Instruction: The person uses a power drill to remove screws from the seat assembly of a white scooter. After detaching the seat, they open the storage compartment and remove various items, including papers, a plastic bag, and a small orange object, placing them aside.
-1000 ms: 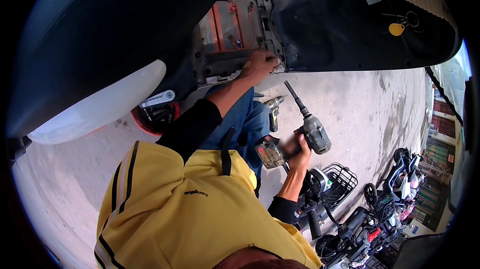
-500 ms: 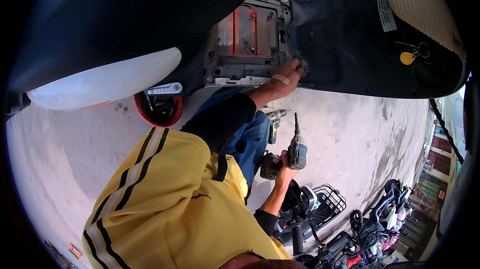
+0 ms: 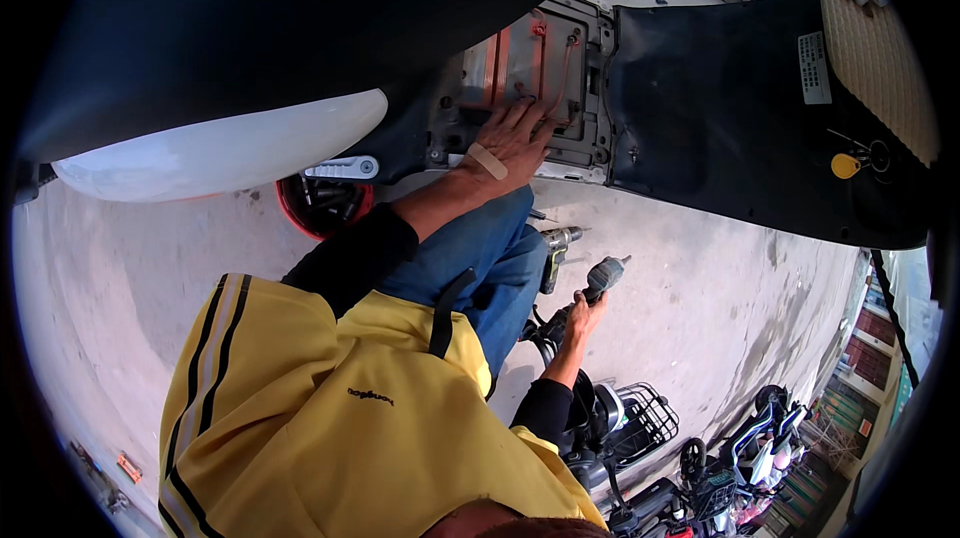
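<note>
My left hand (image 3: 508, 151), with a bandage strip on its back, lies palm down with its fingers stretched over the near edge of the battery compartment (image 3: 590, 153) of a scooter. Grey batteries with red bands and red cables (image 3: 541, 58) sit inside it, partly covered by that hand. Lower down, my right hand (image 3: 583, 313) grips a dark cordless driver (image 3: 604, 278), its bit pointing away to the right. Beyond the compartment, a small metal screw-like piece (image 3: 633, 152) rests on the black scooter panel (image 3: 710, 108).
A second cordless drill (image 3: 556, 256) lies on the concrete floor by my knee. Left of it stands a red bucket (image 3: 300, 220) of dark tools, under the white scooter panel (image 3: 230, 148). Keys with a yellow tag (image 3: 846, 166) lie on the black panel. Parked scooters (image 3: 765, 448) stand at lower right.
My left hand has moved left from the compartment's right corner onto the batteries' near edge. The driver in my right hand has turned to point more to the right.
</note>
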